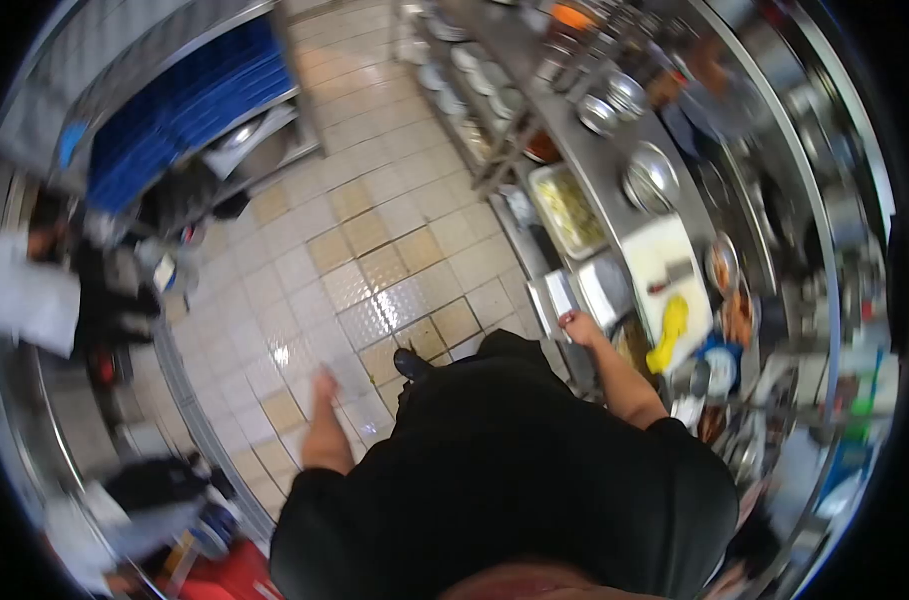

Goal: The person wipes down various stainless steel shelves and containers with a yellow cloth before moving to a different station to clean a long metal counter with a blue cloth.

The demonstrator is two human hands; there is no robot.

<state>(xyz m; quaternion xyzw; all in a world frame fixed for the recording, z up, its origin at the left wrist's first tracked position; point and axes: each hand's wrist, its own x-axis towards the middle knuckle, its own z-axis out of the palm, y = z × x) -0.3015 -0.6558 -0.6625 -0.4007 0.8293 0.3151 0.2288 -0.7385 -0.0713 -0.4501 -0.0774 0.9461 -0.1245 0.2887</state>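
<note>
My left hand [326, 386] hangs over the tiled floor [350, 285], blurred by motion, its fingers smeared. On the other side, my right hand [578, 328] is at the edge of the steel counter with its fingers curled closed; what they hold, if anything, is hidden. Right beside it are a small white container [559, 292] and a larger white one [605, 285] on the lower level. Just beyond lies a white cutting board [665, 252], bearing a broad-bladed knife [672, 277] and a yellow cloth-like item [672, 330].
A tray of pale chopped food [568, 208] sits below the counter edge, near metal bowls [652, 178]. Blue crates [190, 110] fill a shelf at upper left. A person in a white top [30, 290] stands at left; another person [85, 535] is at lower left.
</note>
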